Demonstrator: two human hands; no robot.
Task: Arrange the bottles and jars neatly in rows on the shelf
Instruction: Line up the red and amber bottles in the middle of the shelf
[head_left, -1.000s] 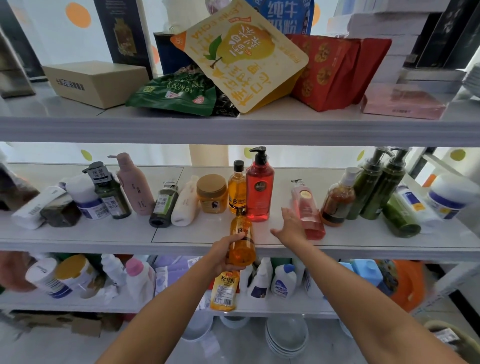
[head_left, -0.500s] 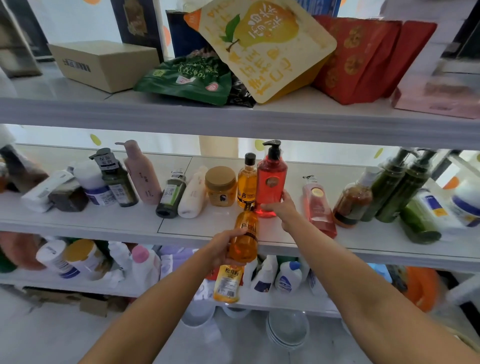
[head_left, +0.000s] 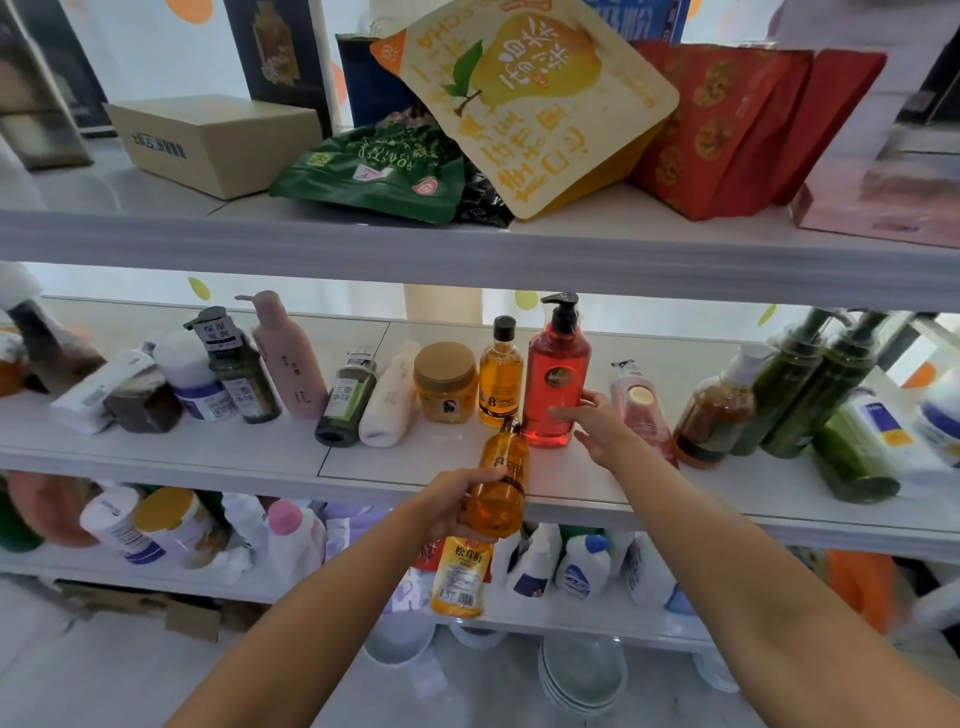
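While the left hand (head_left: 447, 501) grips an amber bottle (head_left: 498, 488) over the front edge of the shelf (head_left: 208, 457), the right hand (head_left: 597, 426), farther in, cups the red pump bottle (head_left: 556, 374) mid-shelf. Next, probably: nudge red aside, stand amber beside its twin (head_left: 500, 374).

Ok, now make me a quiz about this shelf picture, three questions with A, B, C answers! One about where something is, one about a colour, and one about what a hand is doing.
1. Where is the tan-lidded jar?
A. top shelf
B. middle shelf, left of the standing amber bottle
C. floor

2. What colour is the pump bottle that the right hand holds?
A. green
B. white
C. red

3. What is the left hand doing?
A. gripping an orange bottle
B. hanging empty
C. pressing a box

Answers: 1 B, it stands right beside that bottle; 2 C, its liquid shows red; 3 A, the hand wraps round it.
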